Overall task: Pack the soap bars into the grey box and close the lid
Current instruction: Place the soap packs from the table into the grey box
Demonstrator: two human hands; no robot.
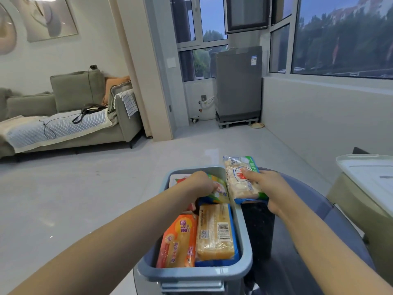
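Note:
The grey box (244, 237) stands open on a dark round table, with several wrapped soap bars inside. An orange-wrapped bar (178, 241) and a yellow bar in blue wrap (215, 231) lie at its near end. My left hand (201, 183) reaches into the far end and grips a green-and-yellow wrapped bar (220, 189). My right hand (268, 186) holds a pale soap pack with green and blue edges (240, 179) over the box's right rim, thumb on top. A white-wrapped bar (177, 179) shows at the far left corner.
The pale lid (368, 173) lies on a beige stand at the right. The dark glass table (302, 252) extends right of the box. A sofa (70, 116) stands at the back left, a grey washing machine (238, 86) by the windows.

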